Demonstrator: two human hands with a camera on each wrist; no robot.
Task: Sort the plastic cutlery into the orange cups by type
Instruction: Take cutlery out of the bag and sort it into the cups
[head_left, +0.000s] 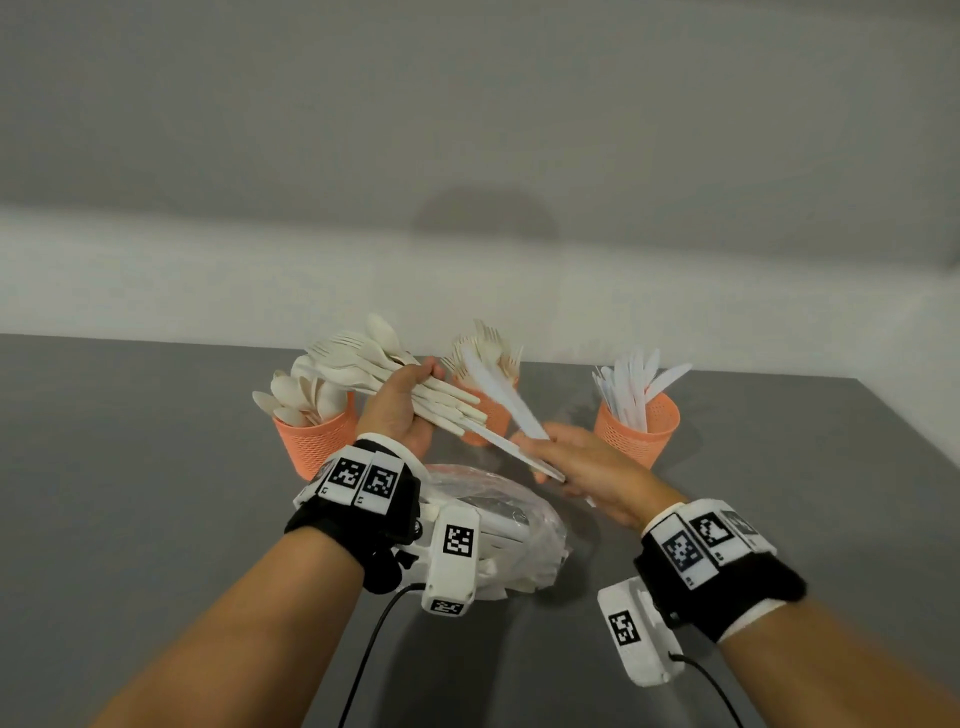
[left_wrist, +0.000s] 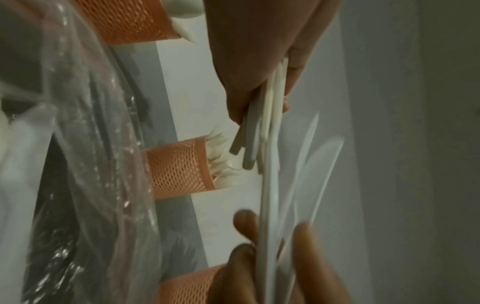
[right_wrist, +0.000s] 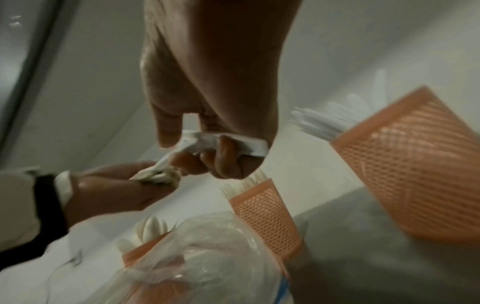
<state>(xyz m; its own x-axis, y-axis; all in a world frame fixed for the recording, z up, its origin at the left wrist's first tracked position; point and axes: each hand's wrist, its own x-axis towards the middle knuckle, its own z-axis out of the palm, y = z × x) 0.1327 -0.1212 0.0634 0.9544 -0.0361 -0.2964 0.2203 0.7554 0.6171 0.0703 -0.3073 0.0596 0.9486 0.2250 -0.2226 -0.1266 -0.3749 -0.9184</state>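
Left hand (head_left: 396, 410) at frame centre clutching a bundle of forks and spoons (head_left: 384, 371), right hand (head_left: 587, 467) pinching white knives (head_left: 506, 400), three orange cups (head_left: 636, 426) behind.

Both arms are bare, and each wrist wears a black band (head_left: 358, 514) with a white edge, white tags with black square patterns, a white camera box (head_left: 636, 631) and a thin black cable (head_left: 363, 660).

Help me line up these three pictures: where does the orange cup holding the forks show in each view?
Head: fork cup at centre, behind the bundle.
Left wrist: centre-left, lying sideways in the picture.
Right wrist: lower centre, tilted.
Shared landmark: clear plastic bag, nearer the camera than that cup in every view.
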